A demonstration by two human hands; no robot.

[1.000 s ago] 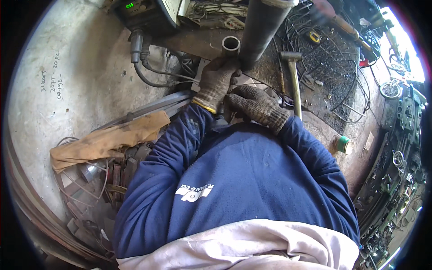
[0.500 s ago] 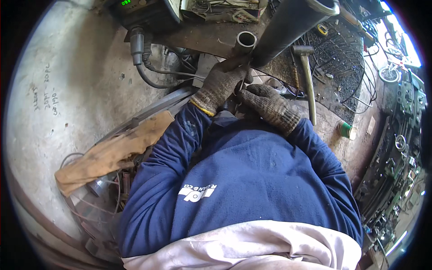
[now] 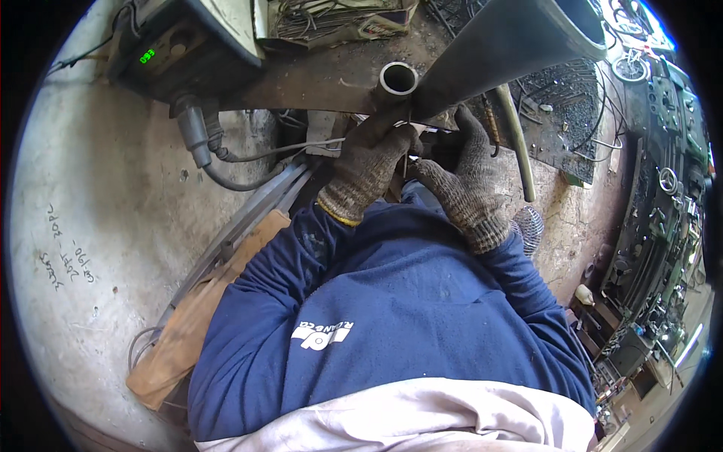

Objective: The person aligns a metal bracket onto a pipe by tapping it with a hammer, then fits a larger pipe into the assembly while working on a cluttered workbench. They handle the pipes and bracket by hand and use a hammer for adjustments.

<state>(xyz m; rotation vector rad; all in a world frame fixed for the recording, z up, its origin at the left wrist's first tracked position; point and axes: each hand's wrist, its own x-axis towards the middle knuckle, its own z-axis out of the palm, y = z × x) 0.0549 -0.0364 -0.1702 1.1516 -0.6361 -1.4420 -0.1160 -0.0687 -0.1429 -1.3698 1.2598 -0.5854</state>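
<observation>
Both my hands wear brown-grey knitted work gloves. My left hand (image 3: 369, 166) is closed just below a short round pipe (image 3: 398, 78), its blackened fingertips at the pipe's lower side. A thin metal rod (image 3: 407, 164) shows upright beside its fingers, apparently pinched in them. To the right, my right hand (image 3: 465, 181) has its thumb and forefinger spread apart, with a dark gap between them. No object shows clearly in it. The short pipe stands against a wide grey metal tube (image 3: 504, 56) that leans up to the right.
A welding machine (image 3: 188, 56) with a thick cable plug (image 3: 193, 135) is at the upper left. A box of thin rods (image 3: 331, 19) lies behind the pipes. A wooden tool handle (image 3: 518, 147) juts over the metal table's (image 3: 301, 79) edge. Brown sheet material (image 3: 203, 316) hangs at left.
My right hand's thumb and forefinger have spread from a closed pinch. My left hand stays by the short pipe. The view has shifted, showing more of the welding machine and wide tube.
</observation>
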